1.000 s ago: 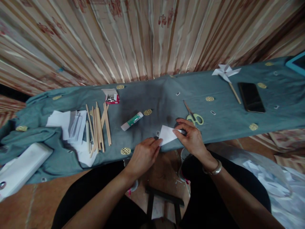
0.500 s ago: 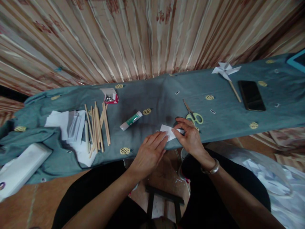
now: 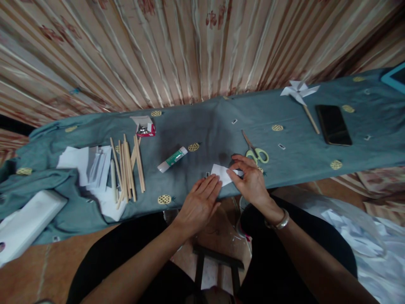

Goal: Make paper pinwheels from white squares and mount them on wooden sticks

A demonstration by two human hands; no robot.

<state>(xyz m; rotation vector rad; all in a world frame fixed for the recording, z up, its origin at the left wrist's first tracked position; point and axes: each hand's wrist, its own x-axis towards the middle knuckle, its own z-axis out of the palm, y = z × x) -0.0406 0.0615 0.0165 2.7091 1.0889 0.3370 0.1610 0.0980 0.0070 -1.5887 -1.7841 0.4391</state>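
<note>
A small piece of white paper (image 3: 222,172) lies at the front edge of the cloth-covered table, partly hidden by my fingers. My left hand (image 3: 202,200) rests on its lower left side, fingers stretched out flat. With thumb and fingers, my right hand (image 3: 248,176) pinches the paper's right side, where a narrow part sticks out. Just beyond that hand are scissors (image 3: 257,153) with pale green handles, blades pointing away. A glue stick (image 3: 172,159) with a green label lies further left on the cloth.
On the left are several wooden sticks (image 3: 127,169), white paper sheets (image 3: 76,164), a small red box (image 3: 146,128) of metal pieces and a white case (image 3: 34,221). At right lie a paper pinwheel (image 3: 299,92) on a stick and a black phone (image 3: 333,125). A curtain (image 3: 177,50) hangs behind.
My left hand has slid slightly down and left, uncovering a little more of the paper. My right hand keeps its pinch. The whole view has shifted slightly.
</note>
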